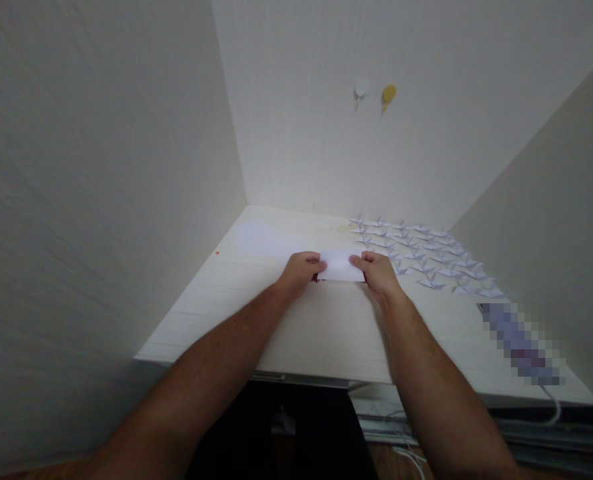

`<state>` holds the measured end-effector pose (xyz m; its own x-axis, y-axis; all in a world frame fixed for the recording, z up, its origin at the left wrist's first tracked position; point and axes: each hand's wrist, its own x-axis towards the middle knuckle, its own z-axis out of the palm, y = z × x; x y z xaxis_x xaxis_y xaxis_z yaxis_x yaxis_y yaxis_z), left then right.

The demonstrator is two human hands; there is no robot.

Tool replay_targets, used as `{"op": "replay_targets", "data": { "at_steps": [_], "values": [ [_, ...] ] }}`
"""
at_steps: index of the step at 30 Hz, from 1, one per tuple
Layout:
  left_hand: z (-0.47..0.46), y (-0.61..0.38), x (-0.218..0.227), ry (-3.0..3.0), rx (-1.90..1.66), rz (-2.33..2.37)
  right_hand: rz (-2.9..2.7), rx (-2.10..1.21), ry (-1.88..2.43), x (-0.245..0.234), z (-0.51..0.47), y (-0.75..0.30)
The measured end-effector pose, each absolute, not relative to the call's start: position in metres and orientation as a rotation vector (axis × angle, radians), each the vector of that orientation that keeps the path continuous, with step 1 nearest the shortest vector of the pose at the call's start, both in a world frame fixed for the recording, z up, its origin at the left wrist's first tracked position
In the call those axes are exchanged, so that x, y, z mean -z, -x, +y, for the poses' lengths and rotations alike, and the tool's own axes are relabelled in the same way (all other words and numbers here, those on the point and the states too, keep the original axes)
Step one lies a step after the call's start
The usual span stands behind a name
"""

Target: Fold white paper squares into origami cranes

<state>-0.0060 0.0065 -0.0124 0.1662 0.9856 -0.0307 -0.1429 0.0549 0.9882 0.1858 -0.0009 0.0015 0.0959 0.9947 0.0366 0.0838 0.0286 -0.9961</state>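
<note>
Between my two hands is a white sheet of paper (342,265), held by its left and right edges above the desk. My left hand (302,270) pinches the left edge, thumb on top. On the right edge my right hand (377,269) grips the same way, thumb lying over the paper. The fingers under the sheet are hidden. Something dark red (316,277) shows beneath the paper's lower left corner; I cannot make out what it is. Just right of my right hand stand several folded white paper cranes (429,257) in rows.
The white desk (346,327) has walls on three sides. A pixelated flat object (519,343) with a white cable (556,410) lies at the right. Pale paper (256,239) lies at the back left. Two hooks, one white (361,90), one yellow (389,94), are on the back wall.
</note>
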Motion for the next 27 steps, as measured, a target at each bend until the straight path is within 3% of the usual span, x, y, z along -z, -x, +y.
{"op": "replay_targets", "data": {
  "at_steps": [15,27],
  "values": [
    [0.013,0.019,-0.001,-0.856,-1.305,0.975,-1.255,-0.991,1.018,-0.002,-0.003,-0.174],
    [0.009,0.019,-0.009,-0.855,-1.196,0.922,-1.383,-0.982,0.929,0.005,0.002,-0.172]
  ]
}}
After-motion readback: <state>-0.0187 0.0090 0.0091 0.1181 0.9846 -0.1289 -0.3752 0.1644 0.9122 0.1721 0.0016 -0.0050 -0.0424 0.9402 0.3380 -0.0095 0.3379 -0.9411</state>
